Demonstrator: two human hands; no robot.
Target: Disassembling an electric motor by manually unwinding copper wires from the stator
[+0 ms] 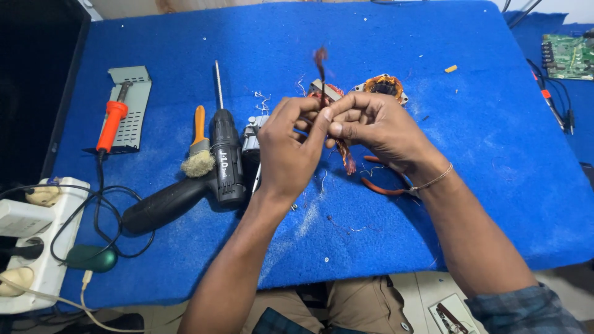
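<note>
The left hand [288,151] and right hand [365,124] are meeting above the middle of the desk [470,154], fingers curled and pressed close together, both pinching a bundle of copper wire [321,62]. One end of the wire is sticking up, blurred, above the fingertips; another reddish tuft is hanging below the hands. The right wrist is wearing a thin bracelet [433,181].

Just behind the hands, a wound coil [383,85] in a pale frame is lying on the blue cloth, and a second part beside it is mostly hidden by the fingers. Under the right wrist, pliers [380,185] with orange handles are resting on the cloth, partly covered. Loose wire scraps are lying around the hands.

Left of the left hand, a black drill [204,185] is lying on its side with its long bit pointing away from the person. A small grey part [252,139] is sitting between the drill and the left hand. A brush [198,148] with an orange handle is lying just beside the drill. Further left, a soldering iron [112,124] with an orange grip is resting on a grey perforated metal plate [133,105], its black cord trailing toward a white power strip [37,247] at the desk's near left corner.

At the far right, a green circuit board [568,57] is lying on a separate blue surface.
</note>
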